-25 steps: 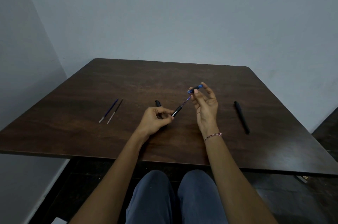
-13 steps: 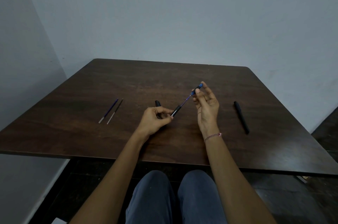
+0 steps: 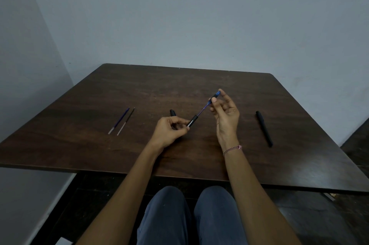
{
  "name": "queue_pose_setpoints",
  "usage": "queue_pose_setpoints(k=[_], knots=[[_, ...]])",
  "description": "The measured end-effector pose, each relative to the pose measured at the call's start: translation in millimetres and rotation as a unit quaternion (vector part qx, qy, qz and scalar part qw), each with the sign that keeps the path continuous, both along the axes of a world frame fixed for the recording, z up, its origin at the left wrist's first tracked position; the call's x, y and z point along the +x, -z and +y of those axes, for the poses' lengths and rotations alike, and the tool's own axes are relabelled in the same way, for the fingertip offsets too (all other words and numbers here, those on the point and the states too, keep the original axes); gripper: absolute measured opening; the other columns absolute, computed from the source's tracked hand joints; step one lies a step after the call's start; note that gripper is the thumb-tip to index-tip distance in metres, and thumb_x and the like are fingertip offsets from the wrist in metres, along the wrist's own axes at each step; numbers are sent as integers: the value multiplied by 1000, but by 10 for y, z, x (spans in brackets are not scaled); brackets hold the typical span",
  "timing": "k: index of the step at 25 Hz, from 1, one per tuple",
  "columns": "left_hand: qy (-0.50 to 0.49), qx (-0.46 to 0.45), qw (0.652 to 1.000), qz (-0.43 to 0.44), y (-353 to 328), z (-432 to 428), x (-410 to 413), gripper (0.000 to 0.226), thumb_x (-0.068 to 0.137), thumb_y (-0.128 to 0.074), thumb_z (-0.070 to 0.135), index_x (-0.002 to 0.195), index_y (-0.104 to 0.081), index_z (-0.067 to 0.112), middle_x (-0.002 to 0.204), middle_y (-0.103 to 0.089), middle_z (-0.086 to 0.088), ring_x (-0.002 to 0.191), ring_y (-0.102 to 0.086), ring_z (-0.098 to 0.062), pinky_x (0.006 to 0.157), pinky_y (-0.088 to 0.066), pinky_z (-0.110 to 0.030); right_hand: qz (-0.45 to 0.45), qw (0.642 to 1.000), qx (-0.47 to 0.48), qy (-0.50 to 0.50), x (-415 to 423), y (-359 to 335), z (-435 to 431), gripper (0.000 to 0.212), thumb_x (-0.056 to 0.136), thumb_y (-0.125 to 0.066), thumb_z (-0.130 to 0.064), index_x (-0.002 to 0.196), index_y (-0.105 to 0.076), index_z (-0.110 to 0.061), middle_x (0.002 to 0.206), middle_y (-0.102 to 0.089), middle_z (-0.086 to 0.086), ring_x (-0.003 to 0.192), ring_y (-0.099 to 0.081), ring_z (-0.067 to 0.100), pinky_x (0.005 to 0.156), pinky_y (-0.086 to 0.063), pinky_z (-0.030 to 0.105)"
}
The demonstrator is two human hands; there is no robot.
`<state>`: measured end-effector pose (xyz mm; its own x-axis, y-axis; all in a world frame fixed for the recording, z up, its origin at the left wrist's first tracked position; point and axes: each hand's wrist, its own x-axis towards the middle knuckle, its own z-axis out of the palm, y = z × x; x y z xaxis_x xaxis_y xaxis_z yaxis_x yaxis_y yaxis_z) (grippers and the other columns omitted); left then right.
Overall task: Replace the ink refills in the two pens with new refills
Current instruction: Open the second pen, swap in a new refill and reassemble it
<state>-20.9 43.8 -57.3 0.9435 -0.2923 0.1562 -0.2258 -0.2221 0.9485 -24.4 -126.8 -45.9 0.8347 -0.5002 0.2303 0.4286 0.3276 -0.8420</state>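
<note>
Your left hand pinches the black plastic pen barrel above the dark wooden table. Your right hand pinches the blue-tipped front section, held in line, presumably so the thin violet refill slides straight out.

Dark brown wood-grain counter, rounded far corners, set in a corner of plain pale grey-blue walls. Dark floor beneath. Dim lighting.
</note>
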Motion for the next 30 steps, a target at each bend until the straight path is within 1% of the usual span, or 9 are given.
queue_pose_setpoints(k=[7,10,12,14,18,21,24,28,30], knots=[[-2,-3,1000,5,9,7,8,20,78,-71,2,88,-72,19,61,-56,2,58,-49,-5,55,-40,-10,4,998,-50,35,10,8,-5,34,81,-70,-3,109,-63,-21,79,-67,1,77,-67,7,68,-54,19],[-3,2,1000,5,-5,6,0,19,78,-71,2,87,-72,19,61,-56,4,58,-49,-4,55,-40,-9,10,993,-102,53,29,40,5,35,80,-71,-3,107,-63,-24,77,-67,-4,80,-68,8,83,-56,29],[-3,5,1000,4,-4,4,5,19,78,-71,2,87,-72,18,61,-57,4,58,-50,-4,55,-41,-9,13,990,-129,52,33,51,18,35,80,-71,-4,105,-63,-27,75,-67,-7,80,-68,9,87,-55,34],[-6,6,1000,3,0,8,8,18,78,-71,3,88,-72,18,61,-58,3,59,-51,-5,56,-41,-9,16,991,-122,50,40,53,23,33,81,-71,-4,105,-62,-25,76,-67,-4,79,-68,8,85,-55,33],[-8,6,1000,5,-2,11,11,18,78,-71,3,87,-72,19,62,-58,4,59,-51,-5,56,-42,-9,19,993,-109,40,49,52,19,29,84,-66,-2,106,-59,-20,77,-67,1,73,-68,4,67,-54,18],[-6,15,1000,6,-3,10,16,20,78,-71,4,86,-71,22,62,-59,5,60,-52,-3,56,-42,-9,23,989,-138,48,45,59,14,30,86,-65,-3,105,-58,-24,80,-66,1,77,-66,6,70,-54,20],[-14,12,1000,1,4,7,16,18,78,-71,3,87,-72,19,60,-58,7,56,-50,-1,55,-40,-9,31,992,-116,35,42,66,4,27,86,-64,-3,104,-58,-23,81,-67,2,78,-66,8,66,-51,20],[-16,7,1000,-8,5,4,16,17,78,-70,3,89,-73,15,59,-56,7,55,-49,-1,55,-40,-9,45,981,-189,5,55,94,33,27,82,-69,-8,97,-60,-28,77,-64,-2,81,-64,10,84,-50,38],[-16,6,1000,-6,4,2,20,17,78,-70,3,90,-72,15,59,-57,7,55,-50,0,56,-41,-9,46,977,-206,-7,58,94,54,27,81,-71,-8,96,-60,-27,74,-63,-5,81,-63,13,88,-49,41]])
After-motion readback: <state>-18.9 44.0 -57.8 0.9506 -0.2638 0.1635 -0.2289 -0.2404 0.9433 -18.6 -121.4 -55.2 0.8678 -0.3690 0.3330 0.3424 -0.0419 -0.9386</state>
